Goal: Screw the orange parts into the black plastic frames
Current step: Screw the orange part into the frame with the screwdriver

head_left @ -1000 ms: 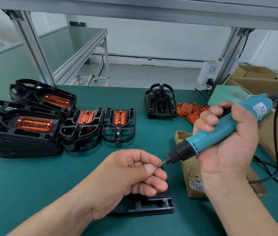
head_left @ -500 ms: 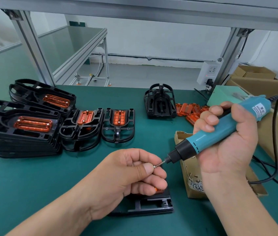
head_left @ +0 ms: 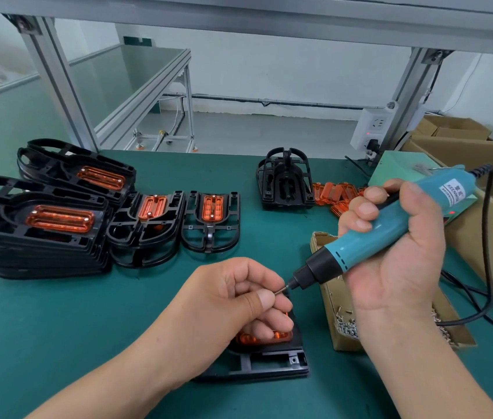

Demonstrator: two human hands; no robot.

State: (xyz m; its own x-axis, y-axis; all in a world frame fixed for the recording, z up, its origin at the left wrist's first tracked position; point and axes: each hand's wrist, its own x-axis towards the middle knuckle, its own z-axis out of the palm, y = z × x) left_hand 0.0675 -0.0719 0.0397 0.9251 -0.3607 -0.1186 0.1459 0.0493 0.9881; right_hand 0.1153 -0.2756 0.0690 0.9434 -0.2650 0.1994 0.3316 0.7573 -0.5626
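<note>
Low in the middle of the frame, the thumb and forefinger of the left hand [head_left: 233, 300] are pressed together, and the tip of the bit [head_left: 282, 288] is pinched between them; whether a screw is held there cannot be told. The remaining fingers are curled under. Directly below the pinch an orange part [head_left: 269, 337] is seen, partly covered by the knuckles and seated in a black frame [head_left: 269, 362] that is laid flat on the green mat [head_left: 57, 328].

Right of this, the teal screwdriver [head_left: 390, 225] is gripped by the right hand [head_left: 396, 258], with all fingers wrapped round its barrel and the tool slanted down and leftward toward the left hand. Its black cord [head_left: 487, 252] is looped over the mat at the right edge. Behind the right wrist, an open cardboard box [head_left: 330, 303] holding small screws [head_left: 345, 328] is found.

Farther up, right of centre, empty black frames [head_left: 286, 182] are stacked, with loose orange parts [head_left: 330, 192] just beside them. At the left edge, stacks of fitted frames [head_left: 36, 237] are set, and a single fitted frame [head_left: 209, 240] is laid flat near them.
</note>
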